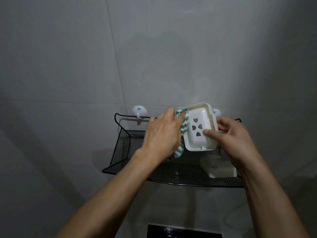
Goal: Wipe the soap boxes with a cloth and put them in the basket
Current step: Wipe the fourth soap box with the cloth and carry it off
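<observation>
A wall of large grey tiles [154, 48] filled the view, its thin grout lines running slantwise. Light fell brighter on the right side and dimmed toward the left. Two white suction hooks [139, 111] clung to the tiles. A dark glossy panel [183, 231] sat at the bottom edge.

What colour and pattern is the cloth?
Green and white stripes, wavy, on the cloth in the left hand; head view.
</observation>
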The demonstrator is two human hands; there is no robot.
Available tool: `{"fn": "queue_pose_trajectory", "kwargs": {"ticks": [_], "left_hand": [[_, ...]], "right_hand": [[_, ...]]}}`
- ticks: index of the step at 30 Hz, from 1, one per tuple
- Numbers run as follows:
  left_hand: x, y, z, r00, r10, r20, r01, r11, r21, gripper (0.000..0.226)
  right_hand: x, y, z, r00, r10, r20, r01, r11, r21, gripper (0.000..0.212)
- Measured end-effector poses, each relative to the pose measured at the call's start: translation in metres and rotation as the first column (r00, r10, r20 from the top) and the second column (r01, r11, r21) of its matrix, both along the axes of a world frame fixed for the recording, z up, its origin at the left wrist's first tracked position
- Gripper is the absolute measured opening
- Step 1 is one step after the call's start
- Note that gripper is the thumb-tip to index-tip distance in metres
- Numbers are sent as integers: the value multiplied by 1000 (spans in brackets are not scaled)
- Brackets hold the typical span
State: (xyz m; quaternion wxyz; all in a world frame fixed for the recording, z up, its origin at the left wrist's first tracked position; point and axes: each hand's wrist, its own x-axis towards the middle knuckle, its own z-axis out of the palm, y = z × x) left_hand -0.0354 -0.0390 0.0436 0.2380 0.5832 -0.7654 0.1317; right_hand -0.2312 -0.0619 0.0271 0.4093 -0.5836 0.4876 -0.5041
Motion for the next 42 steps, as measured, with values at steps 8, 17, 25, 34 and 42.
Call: {"fn": "queue_pose_trajectory", "kwargs": {"ticks": [8, 17, 25, 34, 42], "left_hand": [[8, 2, -9, 967, -206, 147, 220, 972, -84, 19], [13, 4, -21, 945, -256, 204, 243, 966, 88, 40], [-4, 21, -25, 938, -267, -222, 302, 942, 143, 38], [-1, 23, -27, 981, -190, 40, 184, 975, 128, 32], [-12, 30, -28, 926, -222, -307, 292, 934, 205, 44]], "right_hand": [[-3, 3, -1, 1000, -10, 5, 10, 1000, 7, 35], [-1, 2, 16, 999, 43, 23, -42, 998, -37, 32], [9, 5, 16, 995, 41, 89, -35, 997, -65, 31], [6, 7, 13, 999, 23, 24, -22, 999, -48, 34], [10, 6, 2, 995, -15, 94, 15, 1000, 2, 34]]}}
